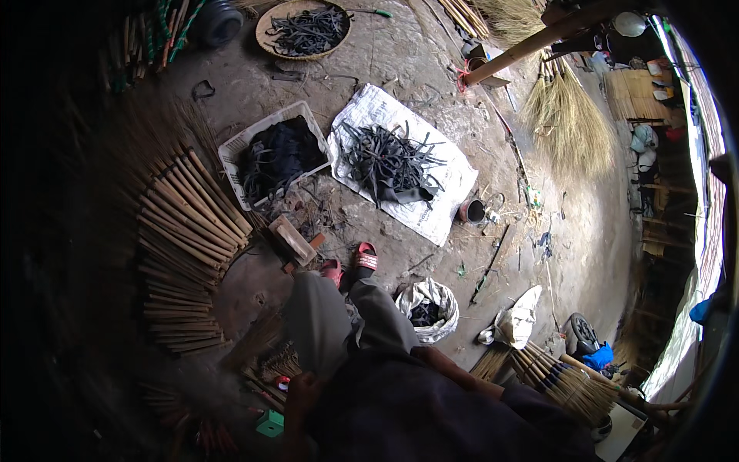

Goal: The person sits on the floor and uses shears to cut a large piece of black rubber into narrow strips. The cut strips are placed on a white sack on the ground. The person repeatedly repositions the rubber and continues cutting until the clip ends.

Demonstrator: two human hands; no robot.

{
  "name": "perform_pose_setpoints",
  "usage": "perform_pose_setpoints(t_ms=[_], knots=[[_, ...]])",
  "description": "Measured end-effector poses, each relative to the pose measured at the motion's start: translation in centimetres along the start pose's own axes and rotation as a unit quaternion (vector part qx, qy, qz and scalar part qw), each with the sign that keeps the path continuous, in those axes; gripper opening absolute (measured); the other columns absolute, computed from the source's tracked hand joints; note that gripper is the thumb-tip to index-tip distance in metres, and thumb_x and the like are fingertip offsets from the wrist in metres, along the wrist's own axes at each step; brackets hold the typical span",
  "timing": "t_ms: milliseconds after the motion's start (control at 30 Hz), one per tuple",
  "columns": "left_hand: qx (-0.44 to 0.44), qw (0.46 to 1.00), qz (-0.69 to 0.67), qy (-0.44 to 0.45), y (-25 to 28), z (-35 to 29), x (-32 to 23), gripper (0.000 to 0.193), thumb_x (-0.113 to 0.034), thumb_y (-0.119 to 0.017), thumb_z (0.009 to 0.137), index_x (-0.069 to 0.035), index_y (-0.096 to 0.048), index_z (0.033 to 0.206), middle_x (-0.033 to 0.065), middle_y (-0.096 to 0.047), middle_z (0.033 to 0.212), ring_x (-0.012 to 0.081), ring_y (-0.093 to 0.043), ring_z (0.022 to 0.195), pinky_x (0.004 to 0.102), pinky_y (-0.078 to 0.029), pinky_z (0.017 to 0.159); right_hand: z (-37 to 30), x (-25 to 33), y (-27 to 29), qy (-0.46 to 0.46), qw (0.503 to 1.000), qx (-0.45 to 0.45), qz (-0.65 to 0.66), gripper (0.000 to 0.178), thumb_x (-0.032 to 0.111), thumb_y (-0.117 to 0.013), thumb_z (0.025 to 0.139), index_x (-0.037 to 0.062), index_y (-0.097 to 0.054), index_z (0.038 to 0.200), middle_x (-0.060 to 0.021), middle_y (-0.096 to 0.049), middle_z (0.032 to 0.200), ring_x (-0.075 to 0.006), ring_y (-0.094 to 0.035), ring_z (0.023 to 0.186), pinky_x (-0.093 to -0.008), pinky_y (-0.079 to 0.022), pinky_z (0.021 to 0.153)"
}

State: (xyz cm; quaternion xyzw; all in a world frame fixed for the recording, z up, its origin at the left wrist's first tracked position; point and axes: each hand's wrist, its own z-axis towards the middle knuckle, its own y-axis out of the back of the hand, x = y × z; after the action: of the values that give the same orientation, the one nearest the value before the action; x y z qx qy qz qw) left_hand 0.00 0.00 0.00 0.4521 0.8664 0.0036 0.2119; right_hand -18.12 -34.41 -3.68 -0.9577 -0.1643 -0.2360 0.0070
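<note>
I am on my feet, with grey trousers and red slides [366, 256] below me. My left hand [305, 387] is dark and blurred beside my left thigh; its fingers do not show clearly. By my right thigh is my right hand [422, 353], mostly hidden by my body, with its fingers out of sight. Neither hand shows anything in it. Nearest my right hand stands a white sack [449, 326] with its rim rolled down and black scraps inside. Ahead, black rubber strips [389, 158] lie heaped on a flat white sack [437, 218].
A white plastic crate [229, 165] of black material stands left of the flat sack. Broom handles [192, 208] fan out at left. A wooden block [292, 240] lies by my feet. Farther off are a woven basket [265, 38], a wooden post [523, 50] and straw brooms [566, 115].
</note>
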Motion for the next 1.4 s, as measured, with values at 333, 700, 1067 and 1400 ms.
perform_pose_setpoints(t_ms=[333, 700, 1067, 1400], knots=[[0.112, 0.993, 0.018, 0.026, -4.1, 6.3, -5.2, 0.055, -0.050, -0.073, 0.091, 0.005, -0.069, 0.084, 0.0132, -0.063, 0.070, 0.0163, -0.061, 0.069, 0.0391, -0.051, 0.068, -2.2, 2.5, 7.9, -0.053, 0.997, -0.044, -0.033, 0.027, 0.022, -0.062, 0.096, 0.0043, -0.069, 0.115, -0.0224, -0.074, 0.110, -0.0388, -0.072, 0.108, -0.0483, -0.053, 0.091], [0.116, 0.989, -0.060, 0.073, -19.0, 8.9, -10.2, 0.057, -0.054, -0.067, 0.095, 0.002, -0.072, 0.098, 0.0207, -0.073, 0.088, 0.0249, -0.072, 0.085, 0.0416, -0.054, 0.080, 2.3, -4.8, 25.3, -0.046, 0.981, 0.115, -0.146, 0.034, 0.028, -0.060, 0.099, 0.0064, -0.064, 0.125, -0.0186, -0.074, 0.109, -0.0370, -0.072, 0.102, -0.0485, -0.055, 0.089], [0.085, 0.993, -0.067, -0.039, -24.1, 33.1, -15.0, 0.033, -0.035, -0.070, 0.098, -0.004, -0.069, 0.105, 0.0154, -0.074, 0.097, 0.0240, -0.072, 0.089, 0.0368, -0.056, 0.081, 41.2, -9.3, 43.3, 0.182, 0.956, -0.128, -0.190, 0.031, 0.031, -0.061, 0.098, 0.0072, -0.069, 0.117, -0.0215, -0.072, 0.109, -0.0434, -0.071, 0.099, -0.0509, -0.055, 0.085], [-0.335, 0.836, 0.102, -0.422, -23.1, 83.1, -25.7, 0.031, -0.014, -0.062, 0.100, -0.002, -0.062, 0.129, 0.0238, -0.065, 0.127, 0.0443, -0.062, 0.119, 0.0463, -0.052, 0.099, 73.4, -10.3, 43.3, 0.169, 0.850, -0.280, -0.412, 0.057, 0.043, -0.071, 0.089, 0.0025, -0.051, 0.124, -0.0190, -0.064, 0.123, -0.0375, -0.058, 0.122, -0.0487, -0.047, 0.100]])
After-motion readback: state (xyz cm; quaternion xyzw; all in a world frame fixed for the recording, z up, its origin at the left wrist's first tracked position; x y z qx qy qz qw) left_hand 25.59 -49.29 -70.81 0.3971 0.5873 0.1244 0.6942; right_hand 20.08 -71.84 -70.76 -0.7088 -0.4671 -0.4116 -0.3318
